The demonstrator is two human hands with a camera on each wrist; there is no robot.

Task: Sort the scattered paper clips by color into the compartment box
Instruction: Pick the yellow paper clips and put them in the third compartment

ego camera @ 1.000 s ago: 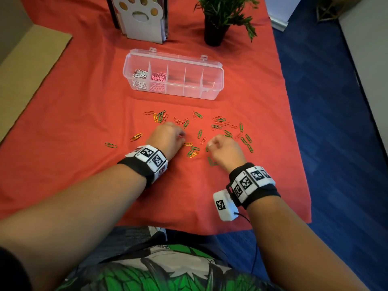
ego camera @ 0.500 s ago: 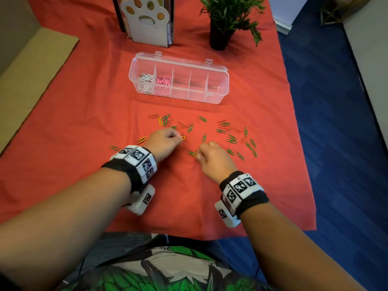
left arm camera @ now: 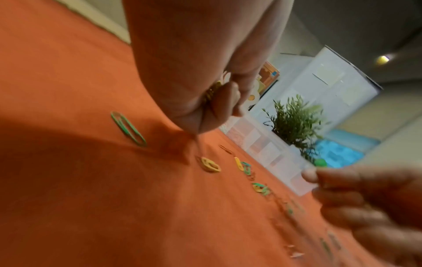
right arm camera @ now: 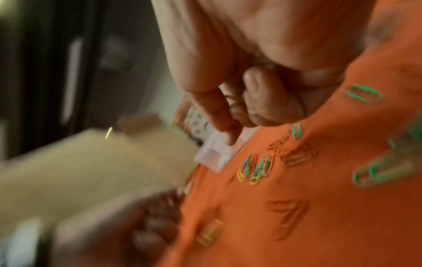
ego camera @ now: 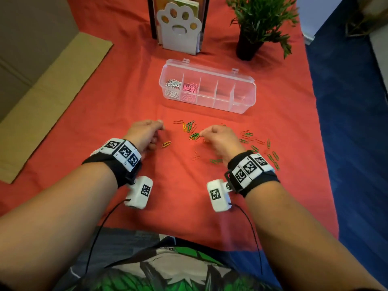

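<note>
Green, yellow and orange paper clips [ego camera: 193, 131] lie scattered on the red cloth [ego camera: 105, 101] in front of the clear compartment box [ego camera: 241, 108]. Its two left cells hold white clips [ego camera: 173, 84] and pink clips [ego camera: 191, 88]. My left hand [ego camera: 156, 128] hovers left of the scatter, curled round several yellow clips [left arm camera: 211, 92]; a lone yellow clip [ego camera: 166, 144] lies beside it. My right hand [ego camera: 204, 136] is over the middle of the scatter, fingers curled round a thin yellowish clip [right arm camera: 235, 98]. More green clips [ego camera: 270, 152] lie to its right.
A white paw-shaped holder [ego camera: 180, 28] and a potted plant [ego camera: 258, 22] stand behind the box. Flat cardboard [ego camera: 42, 101] lies at the left. The cloth ends at the right over blue floor [ego camera: 357, 122].
Both hands have moved away from me toward the box and spread apart; the left one went left of the clips, the right one up into the middle of the scatter.
</note>
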